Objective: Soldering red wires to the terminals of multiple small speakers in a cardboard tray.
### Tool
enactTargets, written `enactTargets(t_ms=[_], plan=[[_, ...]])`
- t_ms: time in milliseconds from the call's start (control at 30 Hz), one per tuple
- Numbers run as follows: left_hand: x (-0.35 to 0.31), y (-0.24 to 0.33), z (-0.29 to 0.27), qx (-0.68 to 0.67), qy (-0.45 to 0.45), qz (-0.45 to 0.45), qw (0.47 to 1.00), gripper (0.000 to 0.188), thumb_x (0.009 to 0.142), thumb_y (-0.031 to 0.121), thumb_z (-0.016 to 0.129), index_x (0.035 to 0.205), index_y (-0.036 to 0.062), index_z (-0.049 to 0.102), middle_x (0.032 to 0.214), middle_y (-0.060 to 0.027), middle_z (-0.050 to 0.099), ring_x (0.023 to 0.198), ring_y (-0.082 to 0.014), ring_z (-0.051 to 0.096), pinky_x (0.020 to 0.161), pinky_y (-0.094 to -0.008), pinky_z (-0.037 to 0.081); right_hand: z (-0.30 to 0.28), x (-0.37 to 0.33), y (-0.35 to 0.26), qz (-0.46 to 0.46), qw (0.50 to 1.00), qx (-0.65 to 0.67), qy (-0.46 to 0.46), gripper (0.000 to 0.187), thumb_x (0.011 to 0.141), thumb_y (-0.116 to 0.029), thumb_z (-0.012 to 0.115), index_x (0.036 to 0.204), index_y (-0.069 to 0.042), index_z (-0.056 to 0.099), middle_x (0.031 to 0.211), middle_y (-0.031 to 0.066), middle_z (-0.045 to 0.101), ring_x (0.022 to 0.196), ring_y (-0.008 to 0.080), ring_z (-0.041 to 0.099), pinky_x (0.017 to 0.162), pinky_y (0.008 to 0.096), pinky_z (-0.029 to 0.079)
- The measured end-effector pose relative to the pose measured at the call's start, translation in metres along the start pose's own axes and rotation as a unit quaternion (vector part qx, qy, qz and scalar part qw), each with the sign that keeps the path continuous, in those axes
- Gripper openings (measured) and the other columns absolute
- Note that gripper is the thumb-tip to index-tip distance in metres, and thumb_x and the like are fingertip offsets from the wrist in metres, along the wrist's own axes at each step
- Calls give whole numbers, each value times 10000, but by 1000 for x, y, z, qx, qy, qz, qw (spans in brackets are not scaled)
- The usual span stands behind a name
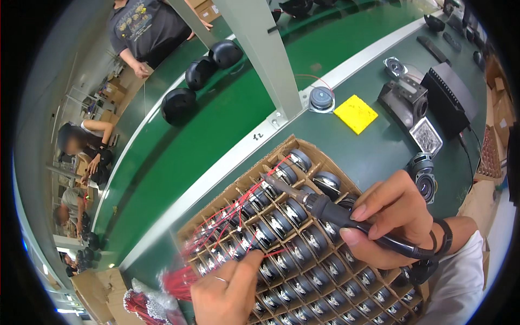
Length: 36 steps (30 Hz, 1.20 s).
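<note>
My right hand (392, 219) is closed around the black handle of a soldering iron (330, 210). Its metal tip points up and left, over the divided cardboard box (292, 142). Small round speakers (279, 223) stand in rows in the box's compartments. Over the far-left rows run thin red wires (238, 205). My left hand (227, 292) is low over the box's left part, thumb and forefinger pinched at a red wire (275, 253) by one of the speakers. The fingertips partly hide where that wire ends.
A yellow sponge (356, 114) and a loose speaker (321, 99) lie beyond the box. To the right are a grey metal stand (403, 100) and a black ridged case (449, 97). Bundled red wires (142, 307) lie at lower left. Black rounded housings (179, 105) sit along the green conveyor (206, 146); people work across it.
</note>
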<state>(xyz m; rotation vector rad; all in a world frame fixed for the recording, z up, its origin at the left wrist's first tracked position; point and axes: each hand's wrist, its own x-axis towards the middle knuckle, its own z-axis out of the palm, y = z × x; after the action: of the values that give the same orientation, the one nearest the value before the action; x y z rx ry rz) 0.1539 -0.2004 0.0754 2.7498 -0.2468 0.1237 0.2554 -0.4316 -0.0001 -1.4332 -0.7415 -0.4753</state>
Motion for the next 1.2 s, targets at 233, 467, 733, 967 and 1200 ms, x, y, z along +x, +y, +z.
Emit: enactTargets(t_ms=[233,467,733,967,1200], plan=[[4,-7,14,93,18,-32,995,174,930,16,696,1099,49,677,947,-147,705,767,-316,690,666,-369,542,-9,1,1,-19,996,4,-86,387,799,83,791,1023,-38,500,1105,218,616,785,170,674,675,232,583],[7,-23,23,118,55,25,991,155,962,60,706,1115,36,717,986,-148,754,821,-285,728,711,-342,566,5,7,6,-18,999,35,23,212,779,82,757,931,10,629,885,102,612,766,242,615,646,313,499],[-13,-32,14,4,96,27,995,170,1060,120,591,1156,-8,648,931,-123,676,708,-192,608,635,-294,507,7,7,8,74,983,157,65,202,869,22,723,958,-21,548,929,63,580,785,125,609,656,253,521],[-29,-30,-12,-24,95,-7,995,150,1067,121,576,1142,3,628,911,-91,639,663,-129,533,599,-271,466,7,24,0,79,974,190,99,201,904,-44,733,977,-5,549,914,51,615,831,84,629,710,246,564],[-45,-20,-19,-39,113,-63,991,66,978,-26,599,1015,-16,653,922,-104,656,707,-132,618,610,-276,467,-4,40,-22,27,981,190,17,262,900,103,657,1016,-28,462,1058,157,590,807,136,649,682,263,603]])
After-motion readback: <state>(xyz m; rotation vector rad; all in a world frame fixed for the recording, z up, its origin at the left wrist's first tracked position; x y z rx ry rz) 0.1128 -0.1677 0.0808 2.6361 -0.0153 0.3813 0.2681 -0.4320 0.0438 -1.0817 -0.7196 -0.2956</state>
